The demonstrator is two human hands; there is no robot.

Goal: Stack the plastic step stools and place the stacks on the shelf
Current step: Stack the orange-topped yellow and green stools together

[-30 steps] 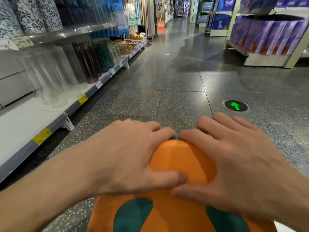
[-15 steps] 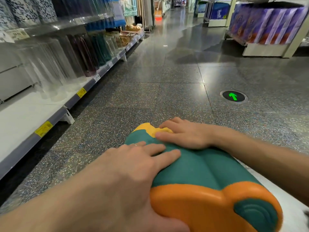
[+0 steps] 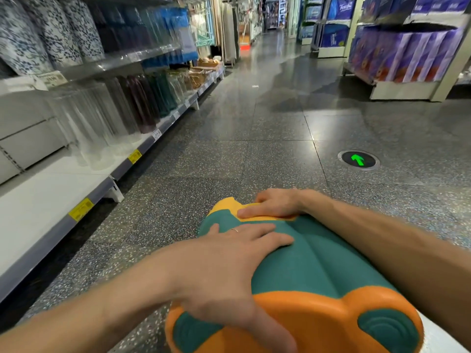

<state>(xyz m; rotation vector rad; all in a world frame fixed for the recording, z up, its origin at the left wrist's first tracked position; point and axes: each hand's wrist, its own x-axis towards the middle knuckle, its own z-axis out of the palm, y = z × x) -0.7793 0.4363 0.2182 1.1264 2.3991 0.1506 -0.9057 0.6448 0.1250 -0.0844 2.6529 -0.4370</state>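
Observation:
A stack of plastic step stools (image 3: 318, 266) lies on its side in front of me, with an orange top and green sides. A yellow stool (image 3: 226, 203) shows at its far end. My left hand (image 3: 229, 263) grips the near left side, thumb on the orange top, fingers spread over the green side. My right hand (image 3: 275, 203) lies flat on the far yellow end. The white bottom shelf (image 3: 38, 200) at the left has a bare stretch near me.
Clear and coloured plastic containers (image 3: 109, 118) fill the left shelf farther along, with patterned items above. The speckled floor (image 3: 254, 138) runs ahead, with a round green arrow marker (image 3: 358, 159). A display of purple packs (image 3: 407, 52) stands at the right.
The stack has tipped from showing its orange top to lying on its side. My right hand moved to the far end and my left hand to the near side. Since half a second ago, little differs.

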